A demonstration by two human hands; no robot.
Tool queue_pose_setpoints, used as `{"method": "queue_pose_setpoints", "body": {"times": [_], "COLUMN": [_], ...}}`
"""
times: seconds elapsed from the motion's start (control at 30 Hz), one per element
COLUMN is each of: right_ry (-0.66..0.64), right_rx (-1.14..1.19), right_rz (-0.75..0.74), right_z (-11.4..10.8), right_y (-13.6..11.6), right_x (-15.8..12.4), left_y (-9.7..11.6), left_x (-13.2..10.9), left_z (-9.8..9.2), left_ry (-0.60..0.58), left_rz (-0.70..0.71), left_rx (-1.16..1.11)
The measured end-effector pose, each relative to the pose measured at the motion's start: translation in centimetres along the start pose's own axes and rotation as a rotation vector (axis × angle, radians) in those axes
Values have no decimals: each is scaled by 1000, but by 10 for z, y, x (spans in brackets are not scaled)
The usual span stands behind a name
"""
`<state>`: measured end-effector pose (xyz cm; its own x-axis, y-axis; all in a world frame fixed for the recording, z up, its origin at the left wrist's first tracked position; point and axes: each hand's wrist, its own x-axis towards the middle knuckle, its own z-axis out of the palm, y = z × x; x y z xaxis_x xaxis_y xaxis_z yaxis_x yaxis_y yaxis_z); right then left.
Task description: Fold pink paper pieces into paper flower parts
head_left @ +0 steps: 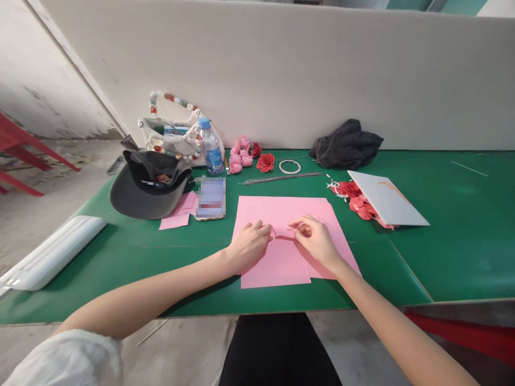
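Pink paper sheets (281, 212) lie stacked on the green table (442, 246) in front of me. My left hand (248, 245) rests on the sheets with its fingers curled, pinching a small pink paper piece (281, 231) at its left end. My right hand (316, 236) pinches the same piece from the right, fingers pressed together. The two hands are a few centimetres apart.
At the back stand a water bottle (211, 147), a beaded bag (171, 131), paper roses (246, 154), a tape ring (289, 166), wires (281, 177) and a dark cloth (346, 142). A grey cap (148, 187), a phone (211, 198), a white board (386, 202) over red pieces (354, 195), and a white roll (52, 252) lie around.
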<state>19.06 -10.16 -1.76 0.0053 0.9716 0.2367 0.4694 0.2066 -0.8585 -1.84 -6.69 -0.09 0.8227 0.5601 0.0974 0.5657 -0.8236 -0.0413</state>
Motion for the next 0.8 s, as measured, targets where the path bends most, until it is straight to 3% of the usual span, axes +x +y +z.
{"method": "queue_pose_setpoints", "body": {"times": [0.47, 0.57, 0.7, 0.8], "right_ry": [49, 125, 324, 303], "right_rx": [-31, -107, -161, -181], "right_rz": [-13, -50, -33, 57], "right_z": [-7, -19, -46, -61], "right_y": [0, -1, 10, 23], "right_x": [-11, -13, -10, -6], "left_y": [-1, -2, -8, -12], "left_x": [-1, -1, 1, 2], "left_z": [3, -1, -8, -14], "left_ry": [33, 25, 32, 31], "left_rz": [12, -13, -52, -73], "left_rx": [11, 1, -97, -180]}}
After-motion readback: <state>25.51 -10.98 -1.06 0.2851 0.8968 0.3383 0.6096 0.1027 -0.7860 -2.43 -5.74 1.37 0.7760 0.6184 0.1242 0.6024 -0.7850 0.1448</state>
